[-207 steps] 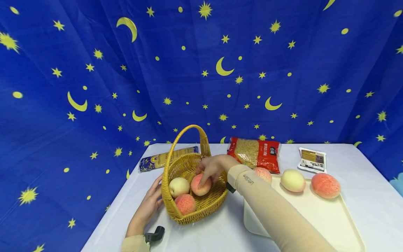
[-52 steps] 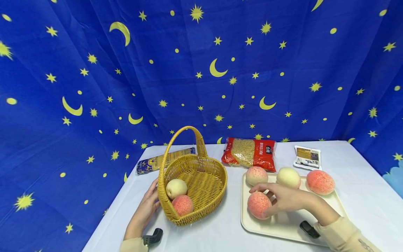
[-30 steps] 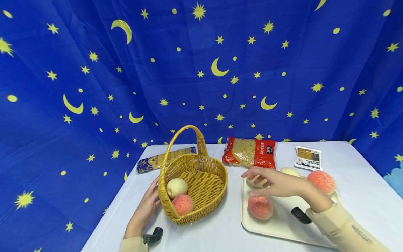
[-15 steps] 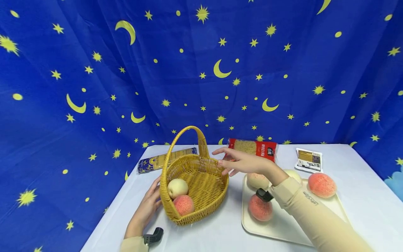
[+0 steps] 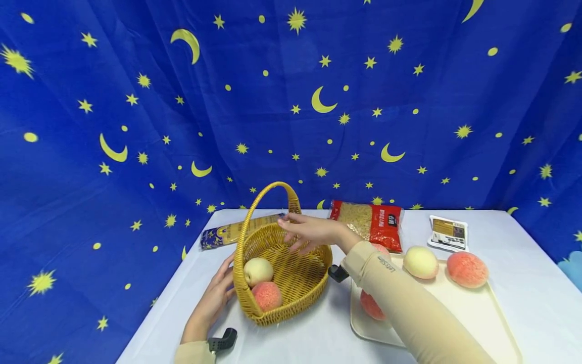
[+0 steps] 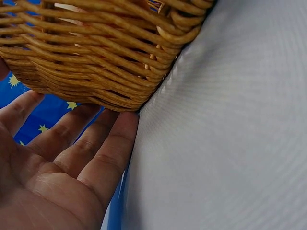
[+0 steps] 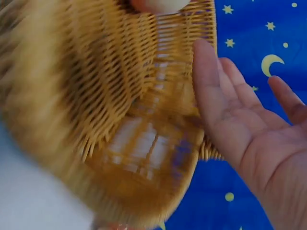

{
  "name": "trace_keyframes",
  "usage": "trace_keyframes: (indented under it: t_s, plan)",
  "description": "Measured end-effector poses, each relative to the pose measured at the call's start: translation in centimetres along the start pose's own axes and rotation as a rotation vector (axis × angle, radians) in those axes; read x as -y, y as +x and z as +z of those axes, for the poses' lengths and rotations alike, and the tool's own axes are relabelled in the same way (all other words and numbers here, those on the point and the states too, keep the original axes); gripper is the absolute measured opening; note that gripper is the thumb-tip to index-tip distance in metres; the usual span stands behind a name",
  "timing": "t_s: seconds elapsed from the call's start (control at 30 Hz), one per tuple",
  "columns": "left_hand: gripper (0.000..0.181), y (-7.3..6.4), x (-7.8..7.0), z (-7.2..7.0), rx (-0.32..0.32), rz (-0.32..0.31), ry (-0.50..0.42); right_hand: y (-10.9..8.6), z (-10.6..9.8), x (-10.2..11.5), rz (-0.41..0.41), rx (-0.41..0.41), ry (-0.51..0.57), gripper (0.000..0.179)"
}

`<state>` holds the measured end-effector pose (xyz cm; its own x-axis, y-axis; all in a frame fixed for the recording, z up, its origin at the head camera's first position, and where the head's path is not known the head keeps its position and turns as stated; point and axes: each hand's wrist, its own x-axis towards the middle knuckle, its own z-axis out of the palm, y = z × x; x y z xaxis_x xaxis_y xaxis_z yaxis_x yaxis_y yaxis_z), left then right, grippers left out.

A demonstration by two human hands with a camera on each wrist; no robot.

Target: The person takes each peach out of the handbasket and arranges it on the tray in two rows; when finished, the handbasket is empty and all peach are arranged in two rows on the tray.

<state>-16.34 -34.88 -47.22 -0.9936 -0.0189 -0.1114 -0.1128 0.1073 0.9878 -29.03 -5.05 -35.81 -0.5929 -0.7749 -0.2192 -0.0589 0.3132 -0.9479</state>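
Note:
A wicker basket with a tall handle stands mid-table, holding a pale yellow peach and a red peach at its left side. My left hand rests against the basket's left outer wall; the left wrist view shows its fingertips touching the wicker near the bottom edge. Over the basket's right part hovers my right hand, fingers extended and holding nothing. To the right, a cream tray bears a red peach, partly hidden by the sleeve, and others along its back.
Behind the basket lies a long blue-and-yellow pasta packet. A red bag of pasta sits at the back, with a small white-edged packet to its right. My right forearm crosses over the tray.
Earlier my right hand gripped a peach in the basket, then set it down on the tray's front left. It let go and moved left over the basket, while my left hand stayed put.

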Motion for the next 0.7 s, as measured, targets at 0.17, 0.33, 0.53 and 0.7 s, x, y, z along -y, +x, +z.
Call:
trace_keyframes:
  t_s: [0.17, 0.33, 0.53, 0.7]
  plan:
    - [0.063, 0.0, -0.3, 0.2, -0.001, -0.002, 0.022, 1.7, 1.4, 0.8, 0.006, 0.017, 0.063, 0.058]
    - [0.063, -0.1, -0.2, 0.2, -0.006, -0.011, 0.024, 3.1, 2.6, 0.8, 0.068, 0.017, 0.056, 0.060]
    - [0.064, -0.1, -0.2, 0.2, -0.001, -0.011, 0.020, 3.9, 3.4, 0.3, 0.149, 0.008, 0.030, 0.070]
    - [0.063, -0.3, -0.4, 0.3, -0.001, -0.006, 0.017, 4.7, 4.2, -0.3, 0.210, 0.032, 0.047, 0.076]
